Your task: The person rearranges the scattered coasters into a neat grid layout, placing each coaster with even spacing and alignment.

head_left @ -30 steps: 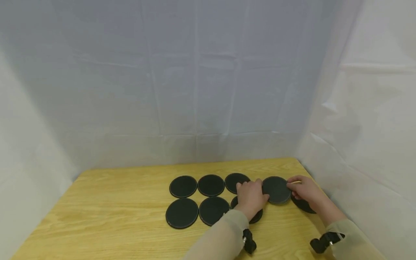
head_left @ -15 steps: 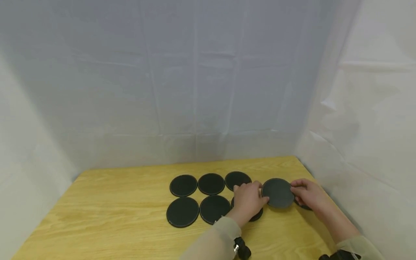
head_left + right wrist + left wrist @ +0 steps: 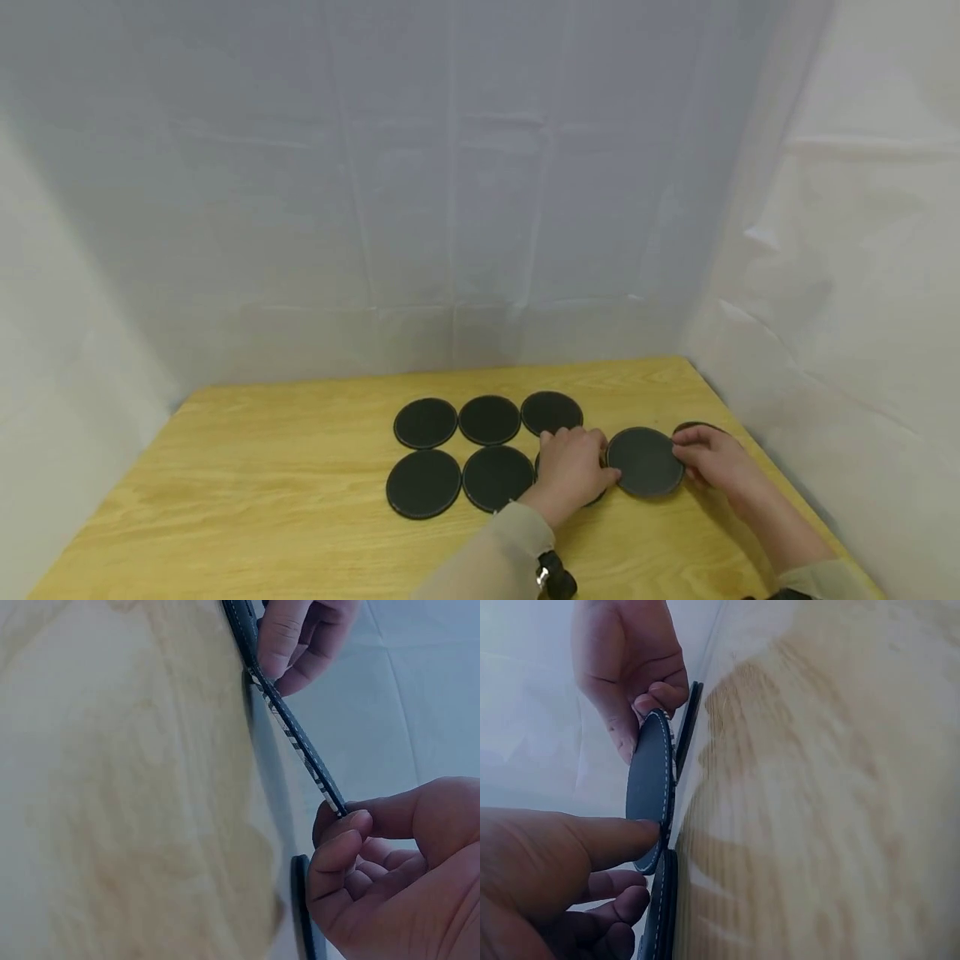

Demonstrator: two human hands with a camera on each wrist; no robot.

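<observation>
Head view: your left hand [image 3: 572, 468] and right hand [image 3: 708, 458] pinch the coaster [image 3: 643, 462] at opposite rims; it seems thin, light, fairly stiff.

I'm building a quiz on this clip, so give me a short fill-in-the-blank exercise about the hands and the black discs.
1. The held disc is gripped at its edges by ____ hands.
2. Left of the left hand, ____ black discs lie fully in view in two rows, counting the far right disc.
3. The discs rest on a ____ table.
4. The right hand partly hides another disc at the table's ____ edge.

Missing words: both; five; wooden; right
</observation>
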